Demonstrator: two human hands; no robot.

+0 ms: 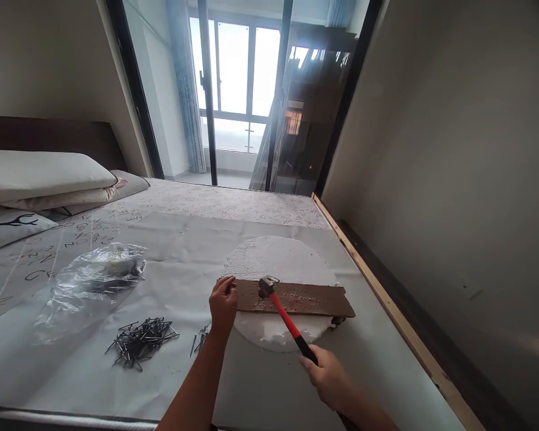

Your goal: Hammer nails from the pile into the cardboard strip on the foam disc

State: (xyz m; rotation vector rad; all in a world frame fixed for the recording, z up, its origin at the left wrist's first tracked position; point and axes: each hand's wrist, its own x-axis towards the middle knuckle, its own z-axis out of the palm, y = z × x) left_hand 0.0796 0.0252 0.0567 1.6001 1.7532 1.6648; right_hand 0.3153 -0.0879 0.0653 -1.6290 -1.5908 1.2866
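Right hand: the right hand [326,374], at the lower right of the centre, is closed firmly around the black grip of a metal-headed hammer with red and black handle [288,320].
Hammer head: it is over the left part of a long, flat brown board [323,296], right of the frame's centre; I cannot tell if they touch.
Left hand: the left hand [223,302] is at the board's left end, with fingers bent; I cannot tell if they pinch something.
Board: it lies across a round white slab [291,257], and many small holes or marks show on its surface.
Nails: a heap of dark metal nails [142,341] lies at the lower left.
Bag: a crumpled clear plastic bag [103,269] lies above this heap, in the left of the frame.
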